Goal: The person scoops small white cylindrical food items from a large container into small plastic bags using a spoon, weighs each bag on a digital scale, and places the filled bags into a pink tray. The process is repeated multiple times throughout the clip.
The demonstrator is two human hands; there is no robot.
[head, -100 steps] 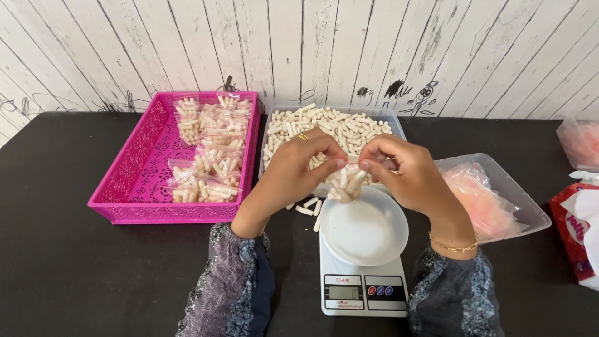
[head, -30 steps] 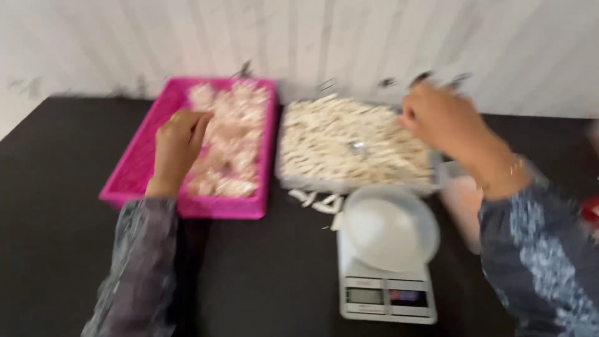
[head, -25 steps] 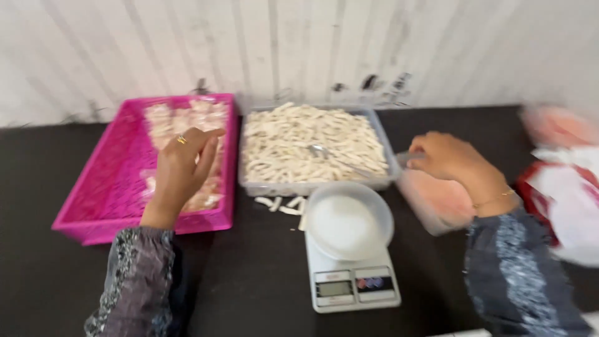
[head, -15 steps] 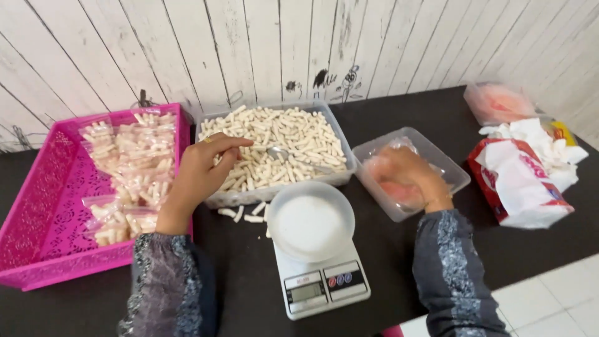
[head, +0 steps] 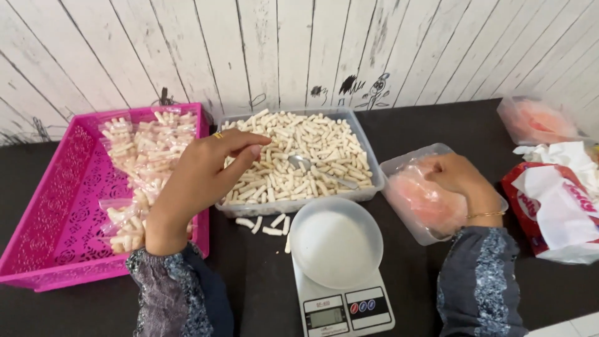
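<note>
My left hand [head: 199,168] hovers over the left edge of a clear tub [head: 293,207] heaped with pale snack sticks [head: 312,140]. Its fingers stretch toward the sticks and hold nothing. A metal spoon [head: 312,167] lies in the sticks. My right hand [head: 458,178] reaches into a clear lidless container of thin pink plastic bags [head: 418,200], fingers curled onto the bags; whether it grips one is unclear. An empty white bowl [head: 336,240] sits on a small digital scale [head: 346,309] between my arms.
A pink plastic basket [head: 37,237] at the left holds several filled bags of sticks [head: 140,150]. Loose sticks [head: 265,224] lie on the black table in front of the tub. At the right are a red-and-white package [head: 555,206] and another pink bag stack [head: 536,122].
My left hand moved from the pink basket across to the tub of sticks. My right hand went from the tub's right edge into the container of pink bags. The view shifted.
</note>
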